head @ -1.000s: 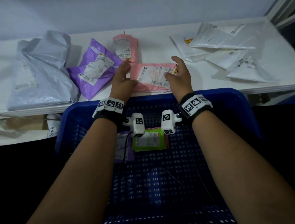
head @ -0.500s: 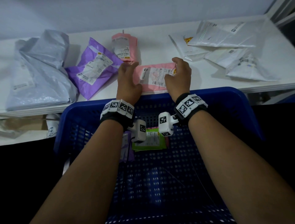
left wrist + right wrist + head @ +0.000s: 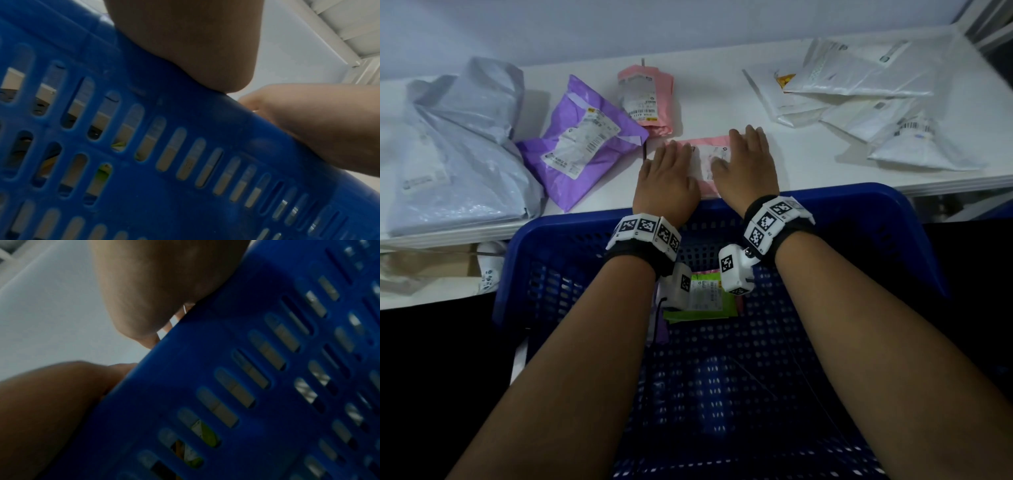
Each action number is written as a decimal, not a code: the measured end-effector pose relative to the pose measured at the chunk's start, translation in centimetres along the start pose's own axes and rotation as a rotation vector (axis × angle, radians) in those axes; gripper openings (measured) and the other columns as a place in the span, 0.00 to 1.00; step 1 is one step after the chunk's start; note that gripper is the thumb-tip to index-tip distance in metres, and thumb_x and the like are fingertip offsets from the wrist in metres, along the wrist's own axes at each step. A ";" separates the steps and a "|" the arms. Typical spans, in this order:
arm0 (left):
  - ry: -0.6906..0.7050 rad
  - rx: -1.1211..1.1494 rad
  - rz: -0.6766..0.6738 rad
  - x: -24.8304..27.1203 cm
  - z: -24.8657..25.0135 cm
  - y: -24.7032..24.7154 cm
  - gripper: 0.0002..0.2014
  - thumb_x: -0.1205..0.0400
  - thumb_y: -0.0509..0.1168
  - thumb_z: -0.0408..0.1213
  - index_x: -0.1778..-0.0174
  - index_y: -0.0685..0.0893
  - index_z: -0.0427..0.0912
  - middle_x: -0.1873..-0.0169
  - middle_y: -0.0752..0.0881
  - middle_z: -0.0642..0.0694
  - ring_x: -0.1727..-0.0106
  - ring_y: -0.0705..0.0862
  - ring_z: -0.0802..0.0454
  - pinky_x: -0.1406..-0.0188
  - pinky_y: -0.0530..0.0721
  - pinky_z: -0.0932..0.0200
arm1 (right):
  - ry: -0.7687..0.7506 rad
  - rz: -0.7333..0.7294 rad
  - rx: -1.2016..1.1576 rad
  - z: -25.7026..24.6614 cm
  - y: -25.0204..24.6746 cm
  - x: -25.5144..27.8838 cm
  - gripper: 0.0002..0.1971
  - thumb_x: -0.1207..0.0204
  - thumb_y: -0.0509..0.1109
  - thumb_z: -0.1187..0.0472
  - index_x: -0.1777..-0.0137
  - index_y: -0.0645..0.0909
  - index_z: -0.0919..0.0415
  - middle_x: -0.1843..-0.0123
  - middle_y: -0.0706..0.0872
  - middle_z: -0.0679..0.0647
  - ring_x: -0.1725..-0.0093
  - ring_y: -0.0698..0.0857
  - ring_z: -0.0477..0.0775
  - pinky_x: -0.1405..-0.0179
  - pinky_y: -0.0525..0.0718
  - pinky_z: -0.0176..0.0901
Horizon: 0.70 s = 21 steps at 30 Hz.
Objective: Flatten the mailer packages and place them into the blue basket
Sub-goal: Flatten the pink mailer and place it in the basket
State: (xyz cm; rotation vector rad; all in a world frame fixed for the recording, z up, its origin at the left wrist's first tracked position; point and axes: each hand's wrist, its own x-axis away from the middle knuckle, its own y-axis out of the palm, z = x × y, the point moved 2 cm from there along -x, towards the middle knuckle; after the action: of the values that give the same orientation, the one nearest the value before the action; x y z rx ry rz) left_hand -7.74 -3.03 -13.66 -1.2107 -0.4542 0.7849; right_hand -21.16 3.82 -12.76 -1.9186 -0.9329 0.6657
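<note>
change: I see both hands go from cupped at the ends of the pink mailer (image 3: 703,161) a second ago to lying flat on top of it, fingers straight, palms down.
left hand (image 3: 666,178): open palm pressing the mailer's left half; grasping nothing.
right hand (image 3: 744,164): same on the right half, fingers extended toward the far edge of the tabletop (image 3: 722,92); not curled round anything.
pink mailer: at the near edge of the tabletop, just behind the basket rim, mostly hidden under my hands; only a strip with the white label shows between them.
meaning: I judge the flatten step is in progress on this one; the lift into the basket is not yet done.
blue basket (image 3: 859,212): against the near edge of the tabletop, below my wrists; it holds a green mailer (image 3: 705,294) and something purple beside it, partly hidden by the left arm.
wrist views: both show only the basket's slotted wall and the heels of the hands over its rim; fingers not visible there.
queue: purple mailer (image 3: 582,144) and a second pink mailer (image 3: 645,96) toward the far edge, grey bags (image 3: 455,150) at the left end, white mailers (image 3: 866,99) at the right end, all untouched.
next: I'd expect a pinch at the mailer's edges, then a short drop over the rim.
risk: trapped air may let it puff up again once pressure is off.
</note>
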 end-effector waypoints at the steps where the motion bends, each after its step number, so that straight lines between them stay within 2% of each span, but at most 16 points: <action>1: -0.018 -0.007 -0.024 0.0 0.1 0.0 0.32 0.16 0.48 0.43 0.13 0.57 0.44 0.13 0.57 0.41 0.12 0.53 0.44 0.14 0.51 0.40 | 0.014 -0.035 0.054 -0.2 0.3 -0.1 0.34 0.15 0.57 0.46 0.14 0.56 0.62 0.12 0.53 0.64 0.12 0.48 0.62 0.13 0.50 0.55; 4: -0.053 -0.048 -0.066 -0.1 0.3 0.4 0.31 0.13 0.44 0.48 0.12 0.53 0.44 0.12 0.52 0.43 0.12 0.49 0.47 0.13 0.47 0.41 | 0.037 -0.110 0.150 -0.6 1.0 -0.3 0.38 0.14 0.49 0.40 0.12 0.50 0.64 0.11 0.48 0.64 0.12 0.45 0.61 0.13 0.44 0.57; 7: -0.082 -0.070 -0.072 -0.4 0.4 0.7 0.31 0.11 0.40 0.51 0.12 0.52 0.44 0.12 0.52 0.43 0.12 0.49 0.47 0.14 0.46 0.41 | 0.051 -0.159 0.204 -0.7 1.1 -0.3 0.38 0.14 0.45 0.39 0.12 0.47 0.64 0.11 0.45 0.64 0.12 0.42 0.60 0.13 0.41 0.57; 15: -0.109 -0.123 -0.101 -0.5 0.6 0.6 0.31 0.12 0.39 0.50 0.11 0.50 0.44 0.12 0.50 0.44 0.12 0.46 0.48 0.14 0.44 0.40 | 0.066 -0.202 0.266 -0.8 1.3 -0.4 0.39 0.15 0.45 0.38 0.12 0.44 0.63 0.11 0.42 0.64 0.12 0.40 0.60 0.14 0.39 0.58; 21: -0.124 -0.145 -0.102 -0.7 0.5 0.8 0.32 0.13 0.40 0.51 0.11 0.50 0.45 0.12 0.49 0.43 0.12 0.46 0.47 0.14 0.44 0.40 | 0.070 -0.172 0.291 -0.9 1.2 -0.2 0.37 0.15 0.45 0.40 0.12 0.45 0.62 0.11 0.43 0.63 0.12 0.40 0.61 0.14 0.38 0.61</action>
State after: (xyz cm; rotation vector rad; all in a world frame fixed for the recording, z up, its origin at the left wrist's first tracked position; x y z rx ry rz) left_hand -8.76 -3.08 -14.15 -1.2671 -0.6786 0.7520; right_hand -20.24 2.82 -13.36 -1.5760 -0.8922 0.5938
